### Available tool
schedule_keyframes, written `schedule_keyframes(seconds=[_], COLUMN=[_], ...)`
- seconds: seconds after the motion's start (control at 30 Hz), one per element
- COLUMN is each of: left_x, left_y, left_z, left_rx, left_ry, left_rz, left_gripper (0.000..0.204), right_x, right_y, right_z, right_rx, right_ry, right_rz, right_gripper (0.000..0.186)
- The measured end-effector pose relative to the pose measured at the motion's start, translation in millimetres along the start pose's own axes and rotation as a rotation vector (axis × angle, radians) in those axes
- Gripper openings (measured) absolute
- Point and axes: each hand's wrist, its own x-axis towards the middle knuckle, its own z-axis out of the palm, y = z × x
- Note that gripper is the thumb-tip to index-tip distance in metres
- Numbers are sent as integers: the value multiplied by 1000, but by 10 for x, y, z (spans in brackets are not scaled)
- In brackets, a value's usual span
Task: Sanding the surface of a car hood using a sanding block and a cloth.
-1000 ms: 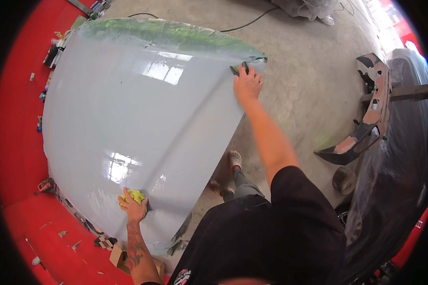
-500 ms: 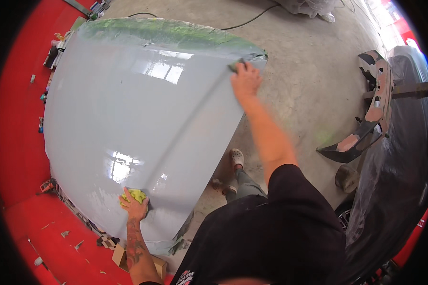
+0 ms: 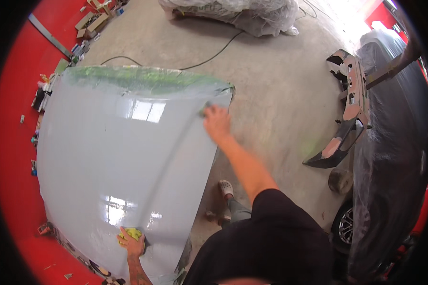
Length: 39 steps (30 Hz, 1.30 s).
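A broad car hood (image 3: 114,147) in light grey, wet-looking and glossy, lies in front of me on the left. My right hand (image 3: 217,124) presses a small dark green-grey pad (image 3: 207,109) onto its far right part; fingers partly cover the pad, so its exact kind is hard to tell. Near the hood's close edge, my left hand (image 3: 134,246) grips a crumpled yellow-green cloth (image 3: 133,233) resting on the surface. Green masking (image 3: 147,84) and film run along the hood's far edge.
A bumper (image 3: 353,104) with pinkish-brown patches hangs on a stand at the right, beside a plastic-covered car (image 3: 394,161). Another film-wrapped bulk (image 3: 252,19) sits at the back, near a dark hose (image 3: 214,54). A red wall (image 3: 14,142) borders the left.
The whole scene has shifted lower in the view. Along the hood, my right hand has come nearer to me with the pad, away from the far corner. My left hand stays around the same spot.
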Motion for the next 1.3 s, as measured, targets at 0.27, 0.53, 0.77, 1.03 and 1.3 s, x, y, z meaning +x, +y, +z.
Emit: schedule_keyframes(seconds=[0.27, 0.53, 0.77, 1.03, 1.3], left_x=[17, -43, 39, 43, 36], left_y=[87, 68, 88, 81, -2], left_z=[-30, -62, -39, -43, 8], left_rx=[34, 25, 9, 14, 97], left_ry=[-38, -44, -23, -27, -9], left_rz=[-31, -27, 48, 34, 44], left_gripper=[123, 123, 123, 124, 125], right_x=[43, -1509, -438, -2542, -953], right_y=[50, -741, -295, -1216, -539], right_z=[-252, -326, -295, -521, -422], right_rx=[68, 183, 107, 287, 7], right_ry=[99, -137, 43, -329, -114], right_rz=[-61, -557, -235, -853, -303], right_gripper=[31, 38, 36, 40, 33])
